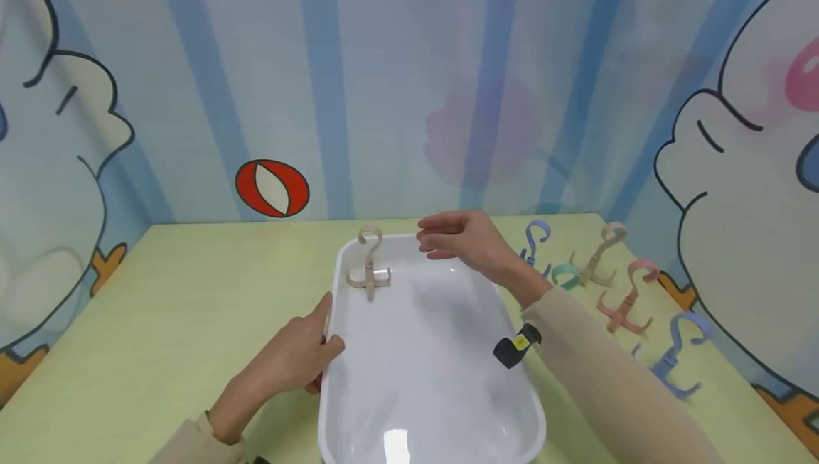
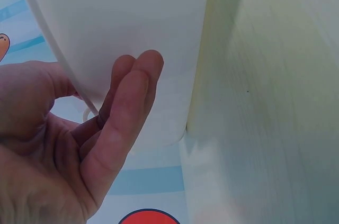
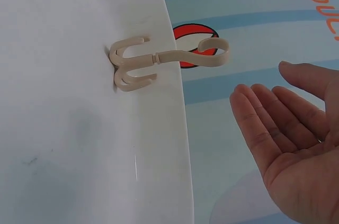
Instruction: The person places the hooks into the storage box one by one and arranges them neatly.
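A white tray (image 1: 435,350) lies lengthwise on the table. My left hand (image 1: 297,350) holds its left wall, thumb over the rim and fingers along the outside; the left wrist view shows those fingers (image 2: 127,97) against the outer wall. In the tray's far left corner stands a beige swivel hook (image 1: 369,272), its curved top upward and several prongs at its base. The right wrist view shows the same beige hook (image 3: 132,62) apart from my right hand (image 3: 286,134). That hand holds nothing, its fingers loosely extended above the tray's far edge.
Right of the tray stand more hooks: a blue one (image 1: 536,236), a beige one (image 1: 598,258), a pink one (image 1: 630,300) and another blue one (image 1: 675,357). A green hook (image 1: 566,276) is partly hidden by my right arm. A printed curtain (image 1: 397,94) backs the yellow table (image 1: 192,293).
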The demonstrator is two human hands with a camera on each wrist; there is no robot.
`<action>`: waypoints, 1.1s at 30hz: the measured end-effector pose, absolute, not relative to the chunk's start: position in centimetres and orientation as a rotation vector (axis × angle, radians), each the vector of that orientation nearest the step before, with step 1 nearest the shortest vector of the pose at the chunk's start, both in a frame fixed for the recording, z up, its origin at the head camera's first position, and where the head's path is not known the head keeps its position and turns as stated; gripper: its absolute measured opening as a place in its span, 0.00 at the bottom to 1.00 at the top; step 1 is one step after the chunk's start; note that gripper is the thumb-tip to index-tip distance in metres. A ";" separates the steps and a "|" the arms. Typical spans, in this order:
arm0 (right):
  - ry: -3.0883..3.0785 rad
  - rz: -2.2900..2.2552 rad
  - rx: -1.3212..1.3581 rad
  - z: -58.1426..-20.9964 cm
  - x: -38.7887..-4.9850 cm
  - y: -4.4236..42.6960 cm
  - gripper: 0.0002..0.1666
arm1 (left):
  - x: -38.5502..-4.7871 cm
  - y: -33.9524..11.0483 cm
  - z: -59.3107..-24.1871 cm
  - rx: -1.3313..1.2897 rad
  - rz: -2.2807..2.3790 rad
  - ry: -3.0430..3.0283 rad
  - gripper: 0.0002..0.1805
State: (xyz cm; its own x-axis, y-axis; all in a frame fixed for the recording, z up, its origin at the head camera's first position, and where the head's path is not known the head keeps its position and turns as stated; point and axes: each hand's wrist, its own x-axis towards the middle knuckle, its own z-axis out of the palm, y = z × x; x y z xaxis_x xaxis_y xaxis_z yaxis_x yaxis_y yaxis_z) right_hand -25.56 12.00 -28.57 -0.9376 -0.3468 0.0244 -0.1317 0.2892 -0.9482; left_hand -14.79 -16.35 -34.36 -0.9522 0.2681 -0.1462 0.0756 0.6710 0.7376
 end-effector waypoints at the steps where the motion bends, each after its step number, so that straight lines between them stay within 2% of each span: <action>1: 2.367 -1.717 -0.447 -28.5 -25.4 12.2 0.24 | -14.8 -16.3 -34.4 0.277 1.149 2.645 0.40; 20: 2.388 -1.743 -0.503 -27.6 -22.9 15.5 0.25 | -14.9 -16.2 -34.4 0.274 1.120 2.655 0.40; 33: 2.391 -1.796 -0.479 -28.3 -21.5 18.3 0.23 | -14.9 -16.1 -34.3 0.265 1.121 2.652 0.41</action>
